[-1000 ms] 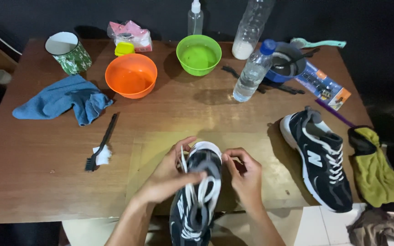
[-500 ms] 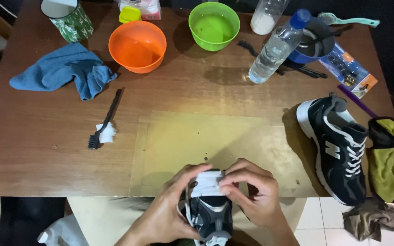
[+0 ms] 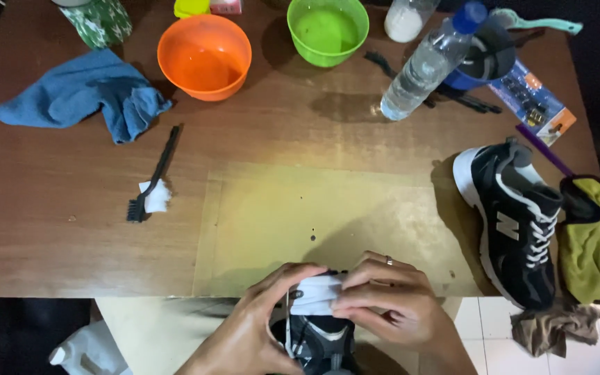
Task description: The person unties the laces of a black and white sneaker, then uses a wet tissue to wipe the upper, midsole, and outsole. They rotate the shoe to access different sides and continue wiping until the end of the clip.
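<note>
— Where now, the held shoe [image 3: 314, 337]?

— Down at the near edge of the table [image 3: 71, 229], partly below it, white toe cap up and pressed between both palms. Lay flat on the pale mat [image 3: 328, 215] 1 second ago, laces plain to see. Hangs off the wood now, laces mostly hidden.

— And the left hand [image 3: 248, 330]?

— Curled around the shoe's left side, thumb across the white toe, fingers closed on it.

— Right hand [image 3: 394, 305]?

— Folded over the toe from the other side, fingers bent across the white rubber, ring showing on 1 finger. Gripping, not resting.

— So, a shift from the laces to the front?

— Looks that way. Spread along the laces 1 second ago, drawing in half a second ago, meeting on the toe now. Under the fingers: hidden, impossible to tell.

— Anything else moved?

— Nothing on the table. Second shoe [image 3: 515, 222] at the right edge as before, laced, just beside the yellow-green cloth [image 3: 592, 250]. Black brush [image 3: 154, 167] left of the mat, white scrap at its bristles, well apart from both hands. Blue cloth [image 3: 85, 97], orange bowl [image 3: 204, 55], green bowl [image 3: 328, 28] and water bottle [image 3: 421, 69] along the far side, same places.

— Meaning for the work?

— Judging from the grip alone: attention on the toe of 1 shoe, both hands committed, brush and cloths left alone.
</note>
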